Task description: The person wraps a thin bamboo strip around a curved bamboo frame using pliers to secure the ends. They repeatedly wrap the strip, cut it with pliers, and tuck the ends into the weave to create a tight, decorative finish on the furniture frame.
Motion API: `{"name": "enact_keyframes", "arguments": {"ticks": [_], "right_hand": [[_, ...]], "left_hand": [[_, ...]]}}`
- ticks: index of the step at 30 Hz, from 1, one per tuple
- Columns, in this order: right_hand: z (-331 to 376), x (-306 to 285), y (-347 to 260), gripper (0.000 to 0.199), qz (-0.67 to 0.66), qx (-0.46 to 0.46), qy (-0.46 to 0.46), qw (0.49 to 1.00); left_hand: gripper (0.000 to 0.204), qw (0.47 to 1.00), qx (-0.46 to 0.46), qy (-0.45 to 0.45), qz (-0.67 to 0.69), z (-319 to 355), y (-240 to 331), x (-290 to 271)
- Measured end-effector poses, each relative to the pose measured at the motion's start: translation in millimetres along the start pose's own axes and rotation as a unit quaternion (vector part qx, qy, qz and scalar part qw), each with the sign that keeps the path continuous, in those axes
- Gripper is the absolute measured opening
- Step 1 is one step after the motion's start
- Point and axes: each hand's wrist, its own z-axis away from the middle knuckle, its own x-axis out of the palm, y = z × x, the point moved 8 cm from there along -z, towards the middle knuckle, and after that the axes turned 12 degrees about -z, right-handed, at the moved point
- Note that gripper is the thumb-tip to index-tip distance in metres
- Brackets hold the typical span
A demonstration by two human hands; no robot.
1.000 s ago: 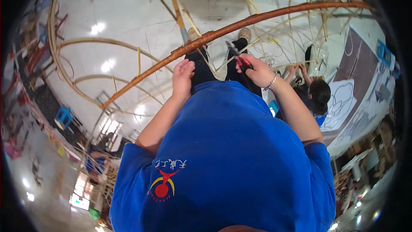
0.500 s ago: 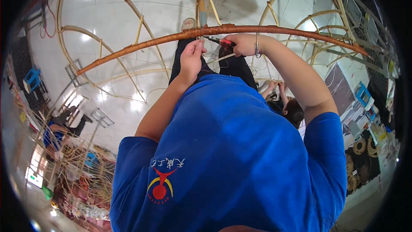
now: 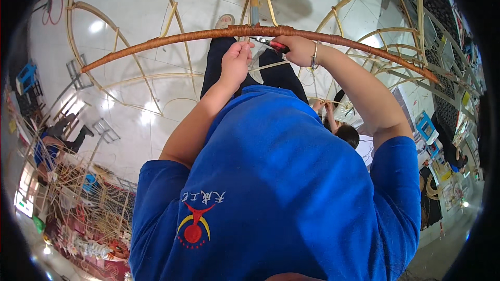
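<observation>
– Seeing what across the upper frame?
– A brown-wrapped rod [image 3: 187,36], left to right.
– At upper centre?
– Pinching with the left hand [image 3: 237,61] just below it; cannot tell on what.
– Farther right?
– Gripping red-and-black pliers [image 3: 279,47] in the right hand [image 3: 300,51], apart from the left.

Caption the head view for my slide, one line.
Right hand holds red-handled pliers beside a brown-wrapped pole, left hand near their tip.

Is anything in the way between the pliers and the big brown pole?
Nothing visible. The pliers in the right hand reach close to the brown pole; the left hand is beside them, not between.
</observation>
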Motion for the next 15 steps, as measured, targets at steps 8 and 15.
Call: {"name": "enact_keyframes", "arguments": {"ticks": [8, 15], "right_hand": [[2, -1, 0, 0.028, 0.026, 0.025, 0.073, 0.997], [-5, 1, -1, 0.022, 0.017, 0.042, 0.043, 0.998]], "left_hand": [[0.019, 0.999, -0.026, -0.006, 0.021, -2, -4, 2], [0.021, 0.999, -0.045, -0.01, 0.013, 3, 7, 1]]}}
